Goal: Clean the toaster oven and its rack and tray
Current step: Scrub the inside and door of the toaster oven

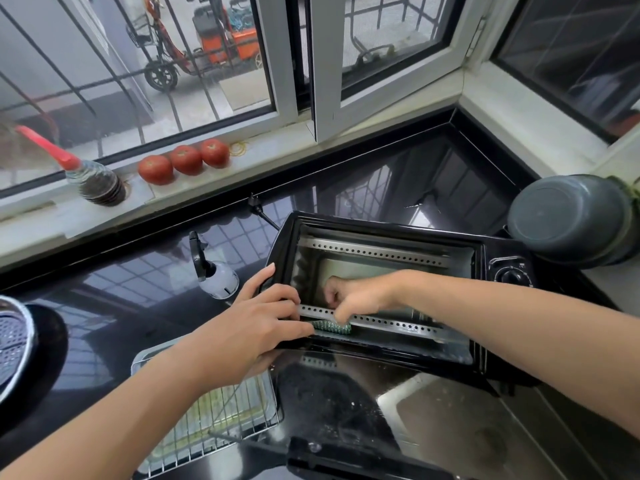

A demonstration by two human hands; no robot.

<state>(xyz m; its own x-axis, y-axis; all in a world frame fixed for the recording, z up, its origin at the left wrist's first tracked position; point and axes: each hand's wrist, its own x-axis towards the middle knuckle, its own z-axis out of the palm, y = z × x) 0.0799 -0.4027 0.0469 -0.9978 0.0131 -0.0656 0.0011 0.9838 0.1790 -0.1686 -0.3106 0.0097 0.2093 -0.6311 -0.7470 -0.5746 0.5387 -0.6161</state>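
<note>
A glossy black worktop [145,282] runs along under the window [138,64] and turns a corner to the right, mirroring the window bars. The window has pale metal frames [313,64] and dark bars [173,57]; daylight comes through it. Beyond it stand a red scooter [166,60] and an orange tricycle [221,39] on grey pavement. On the pale sill [284,147] below the window lie three tomatoes [187,159], yellow rubber bands [239,148] and a bottle [93,180] with a red cap. Right of the window, a second pane [571,53] is dark. A grey pot [571,225] sits at that corner.
</note>
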